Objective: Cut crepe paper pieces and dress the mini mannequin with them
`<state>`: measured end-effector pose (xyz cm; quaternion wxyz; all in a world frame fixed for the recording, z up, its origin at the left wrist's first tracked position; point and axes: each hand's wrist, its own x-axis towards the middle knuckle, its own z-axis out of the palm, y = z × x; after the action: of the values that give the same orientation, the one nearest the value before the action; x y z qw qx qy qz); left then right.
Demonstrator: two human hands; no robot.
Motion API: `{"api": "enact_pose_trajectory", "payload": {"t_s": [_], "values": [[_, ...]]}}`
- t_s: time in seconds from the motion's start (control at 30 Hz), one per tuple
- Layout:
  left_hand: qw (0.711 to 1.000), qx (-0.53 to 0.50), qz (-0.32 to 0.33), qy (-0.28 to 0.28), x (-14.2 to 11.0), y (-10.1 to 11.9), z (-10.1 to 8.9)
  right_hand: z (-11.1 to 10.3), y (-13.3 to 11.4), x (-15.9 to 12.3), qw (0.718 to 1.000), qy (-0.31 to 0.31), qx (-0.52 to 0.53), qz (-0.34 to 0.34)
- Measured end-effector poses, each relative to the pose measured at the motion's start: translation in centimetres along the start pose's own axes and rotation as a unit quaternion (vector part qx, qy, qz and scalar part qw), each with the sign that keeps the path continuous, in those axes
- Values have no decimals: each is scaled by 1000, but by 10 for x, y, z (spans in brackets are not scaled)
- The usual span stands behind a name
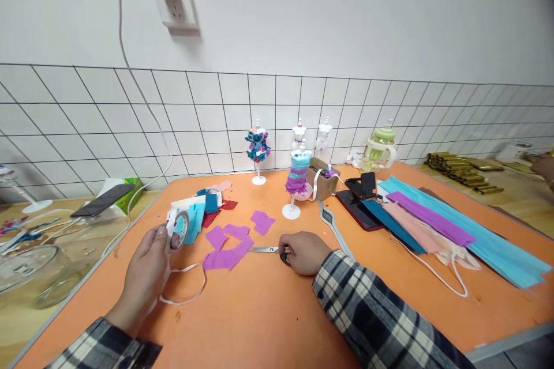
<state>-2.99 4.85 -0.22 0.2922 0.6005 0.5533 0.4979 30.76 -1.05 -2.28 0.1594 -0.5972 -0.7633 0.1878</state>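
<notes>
My left hand [149,256] grips a roll of tape [182,228] at the left of the orange table, its fingers closed round the near side. A thin white strip [197,295] curls on the tabletop beside that wrist. Near the middle, my right hand [305,252] is closed on the black handles of a pair of scissors [266,249], whose blades point left and lie low over the table. Between my hands lie several cut purple pieces [229,255]. Turquoise pieces [195,222] and dark red scraps sit just behind the tape.
Small dress forms stand at the back, one in blue and purple ruffles [298,173], another with blue flowers [258,146]. A cardboard box [321,179], a phone [357,210], coloured fabric strips [433,219] and a bottle [380,150] are on the right. A charging cable [145,92] hangs at left.
</notes>
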Motion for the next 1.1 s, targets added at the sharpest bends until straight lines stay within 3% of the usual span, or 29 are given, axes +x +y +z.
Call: {"api": "enact_pose_trajectory", "payload": {"t_s": [0.07,0.13,0.2,0.3,0.43,0.53,0.63,0.73,0.87,0.97,1.1], "values": [[995,-101,-10,-8,-11,10,9,-1,1,0,999,42,-9,8],[981,-186,-2,-56,-22,18,17,-2,0,0,996,87,-11,10],[972,-219,3,-84,-34,21,25,-1,-5,0,992,128,-10,8],[975,-177,20,-136,-55,20,40,1,-18,-5,978,206,17,-27],[962,-100,117,-227,-77,10,64,11,-42,-16,927,316,149,-137],[940,-28,186,-285,-85,4,74,21,-60,-21,906,313,229,-169],[930,-8,210,-302,-90,3,73,31,-72,-21,900,313,262,-155],[927,-60,173,-327,-94,8,69,35,-77,-20,902,333,234,-142],[918,-217,49,-329,-96,21,71,36,-81,-20,902,357,181,-161],[904,-276,-36,-324,-95,27,76,38,-86,-22,903,347,160,-197],[888,-315,-78,-325,-95,29,74,39,-87,-24,902,333,136,-240]]}}
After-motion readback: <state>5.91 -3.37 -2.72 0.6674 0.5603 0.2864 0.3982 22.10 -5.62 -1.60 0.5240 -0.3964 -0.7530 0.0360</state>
